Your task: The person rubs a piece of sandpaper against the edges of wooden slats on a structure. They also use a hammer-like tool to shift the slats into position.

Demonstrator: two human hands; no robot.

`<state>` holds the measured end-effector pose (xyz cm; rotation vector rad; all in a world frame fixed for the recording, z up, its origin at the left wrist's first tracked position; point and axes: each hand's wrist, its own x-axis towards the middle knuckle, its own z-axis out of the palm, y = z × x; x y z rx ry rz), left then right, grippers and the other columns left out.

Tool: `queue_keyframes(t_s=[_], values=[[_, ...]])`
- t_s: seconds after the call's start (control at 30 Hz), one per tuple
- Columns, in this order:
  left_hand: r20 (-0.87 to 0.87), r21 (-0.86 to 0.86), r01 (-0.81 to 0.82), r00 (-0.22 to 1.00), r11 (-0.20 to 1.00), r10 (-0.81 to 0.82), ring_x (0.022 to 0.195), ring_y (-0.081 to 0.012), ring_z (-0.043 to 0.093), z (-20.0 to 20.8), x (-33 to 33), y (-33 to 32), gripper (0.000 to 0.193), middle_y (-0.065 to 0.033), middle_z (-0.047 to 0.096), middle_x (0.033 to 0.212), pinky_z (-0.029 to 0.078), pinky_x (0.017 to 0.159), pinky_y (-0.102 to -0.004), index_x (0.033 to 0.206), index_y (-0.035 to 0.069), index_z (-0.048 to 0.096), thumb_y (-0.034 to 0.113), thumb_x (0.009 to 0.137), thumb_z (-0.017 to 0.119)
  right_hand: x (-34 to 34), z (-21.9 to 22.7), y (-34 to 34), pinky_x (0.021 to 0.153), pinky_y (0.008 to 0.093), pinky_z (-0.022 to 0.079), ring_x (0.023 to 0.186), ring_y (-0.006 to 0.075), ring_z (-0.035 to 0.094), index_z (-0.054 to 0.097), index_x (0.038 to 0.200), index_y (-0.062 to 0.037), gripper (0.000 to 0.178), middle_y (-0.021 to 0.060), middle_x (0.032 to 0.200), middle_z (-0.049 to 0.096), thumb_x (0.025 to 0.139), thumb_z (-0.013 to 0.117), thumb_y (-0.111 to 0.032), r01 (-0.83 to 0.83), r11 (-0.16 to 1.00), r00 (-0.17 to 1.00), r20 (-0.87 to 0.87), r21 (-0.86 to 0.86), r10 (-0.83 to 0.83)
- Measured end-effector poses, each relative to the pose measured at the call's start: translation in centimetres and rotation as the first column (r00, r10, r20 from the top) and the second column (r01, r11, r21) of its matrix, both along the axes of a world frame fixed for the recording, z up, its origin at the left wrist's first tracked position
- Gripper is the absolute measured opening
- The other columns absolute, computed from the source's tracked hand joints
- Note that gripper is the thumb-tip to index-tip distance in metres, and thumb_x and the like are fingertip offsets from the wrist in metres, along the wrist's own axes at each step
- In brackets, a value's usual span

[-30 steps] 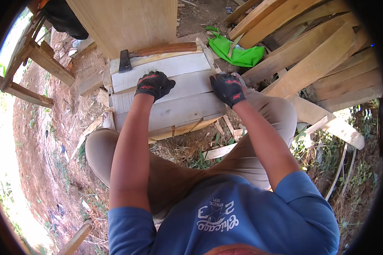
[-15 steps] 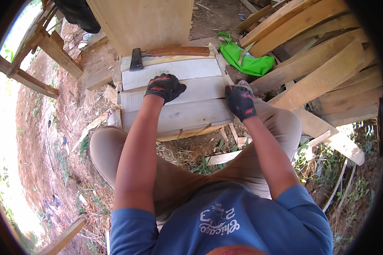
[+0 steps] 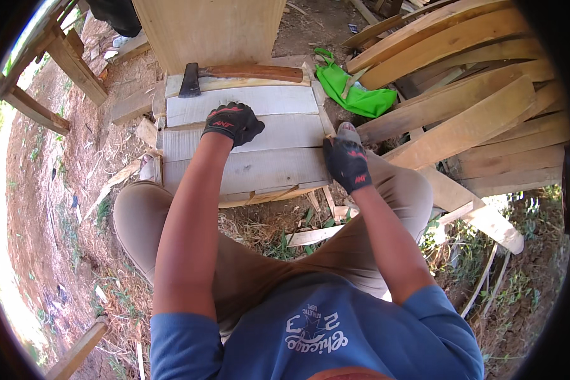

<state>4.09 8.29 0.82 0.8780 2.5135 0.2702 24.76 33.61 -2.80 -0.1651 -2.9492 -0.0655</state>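
Observation:
Three white-painted boards (image 3: 259,168) lie side by side on the ground in front of my knees. My left hand (image 3: 232,123), in a black and red glove, rests with bent fingers on the middle board (image 3: 285,130). My right hand (image 3: 347,162), gloved the same way, is closed on the right end of the nearest board, over my right knee. A hatchet (image 3: 190,80) with a brown wooden handle (image 3: 254,71) lies across the far edge of the boards, beyond my left hand.
A tall pale plywood sheet (image 3: 212,28) stands behind the boards. A pile of long planks (image 3: 468,107) fans out at the right, with a green cloth (image 3: 351,96) beside it. A wooden frame (image 3: 50,76) stands on red dirt at the left. Scrap wood strips (image 3: 313,235) lie between my legs.
My right hand has slid from the middle board's right end toward me, onto the nearest board's end. My left hand has stayed on the middle board. My head has shifted slightly.

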Motion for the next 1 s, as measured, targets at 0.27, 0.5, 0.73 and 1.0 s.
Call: queue_keyframes(t_s=[0.27, 0.5, 0.73, 1.0], values=[[-0.061, 0.011, 0.09, 0.994, 0.996, -0.089, 0.082, -0.0293, 0.075, -0.6, -0.4, -0.5, 0.051, -0.0093, 0.076, 0.078, 0.057, 0.084, -0.0421, 0.084, 0.011, 0.079, 0.054, 0.101, 0.057, -4.6, 0.0, 1.3, 0.079, 0.0563, 0.055, 0.082, 0.0418, 0.072, 0.071, 0.093, -0.0081, 0.034, 0.0203, 0.086, 0.074, 0.106, 0.048, -0.029, 0.144, 0.986, 0.987, 0.089, -0.086, -0.136], [-0.034, -0.025, 0.065, 0.997, 0.998, -0.066, 0.096, -0.0352, 0.075, -0.6, -0.2, -1.0, 0.053, -0.0145, 0.078, 0.094, 0.056, 0.093, -0.0453, 0.09, 0.009, 0.08, 0.054, 0.101, 0.053, 2.8, 1.0, -2.5, 0.069, 0.053, 0.056, 0.073, 0.0391, 0.072, 0.067, 0.085, -0.0098, 0.032, 0.0194, 0.077, 0.072, 0.105, 0.053, -0.031, 0.153, 0.98, 0.988, 0.013, -0.126, -0.153], [0.059, -0.08, 0.013, 0.998, 0.997, -0.009, 0.107, -0.0388, 0.073, -0.3, -0.4, 0.5, 0.049, -0.0173, 0.078, 0.11, 0.056, 0.097, -0.0488, 0.102, 0.011, 0.08, 0.056, 0.097, 0.06, -1.6, -0.6, 0.6, 0.074, 0.0538, 0.057, 0.08, 0.04, 0.073, 0.069, 0.082, -0.0073, 0.032, 0.0215, 0.084, 0.074, 0.102, 0.054, -0.028, 0.063, 0.997, 0.998, 0.02, -0.045, -0.062], [0.07, 0.03, 0.038, 0.997, 0.999, -0.04, 0.07, -0.02, 0.072, 0.1, -0.2, 0.3, 0.053, -0.0039, 0.075, 0.073, 0.055, 0.074, -0.0383, 0.083, 0.011, 0.078, 0.054, 0.102, 0.055, -1.6, -1.0, 1.3, 0.081, 0.0548, 0.057, 0.085, 0.0425, 0.073, 0.072, 0.084, -0.0062, 0.039, 0.0207, 0.089, 0.075, 0.105, 0.05, -0.03, 0.137, 0.976, 0.991, 0.018, -0.168, -0.136]])
